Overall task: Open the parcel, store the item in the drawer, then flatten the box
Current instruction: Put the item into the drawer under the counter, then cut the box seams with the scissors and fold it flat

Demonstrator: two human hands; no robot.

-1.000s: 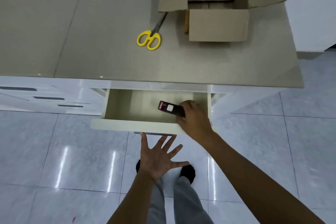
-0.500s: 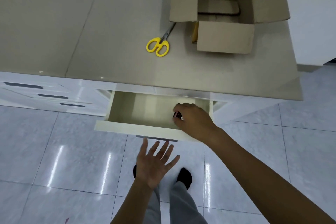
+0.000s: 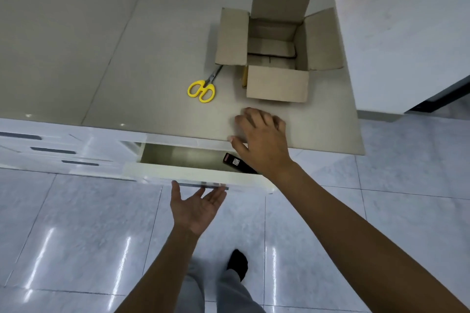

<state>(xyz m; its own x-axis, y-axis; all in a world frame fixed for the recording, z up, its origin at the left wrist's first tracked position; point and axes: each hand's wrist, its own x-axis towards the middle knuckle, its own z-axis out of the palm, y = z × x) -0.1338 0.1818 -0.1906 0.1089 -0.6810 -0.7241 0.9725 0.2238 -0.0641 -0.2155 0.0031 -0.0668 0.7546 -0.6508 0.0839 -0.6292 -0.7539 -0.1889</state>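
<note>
A small black item with a red and white label [image 3: 235, 162] lies inside the cream drawer [image 3: 193, 175], near its right side; nothing holds it. The drawer stands partly out from under the counter. My right hand [image 3: 259, 140] hovers above the counter edge and the drawer's right end, fingers spread and empty. My left hand [image 3: 197, 204] is open, palm up, with its fingertips at the drawer's grey handle [image 3: 203, 185]. The brown cardboard box [image 3: 274, 51] stands on the counter with all flaps open.
Yellow-handled scissors [image 3: 202, 90] lie on the grey counter [image 3: 101, 58] left of the box. More white drawers [image 3: 50, 152] sit to the left. A white cabinet [image 3: 407, 33] rises on the right. My feet stand on glossy floor tiles [image 3: 76, 236].
My right hand let go of the black item in the drawer and rose to the counter edge. My left hand moved up to the drawer handle. The drawer is further in.
</note>
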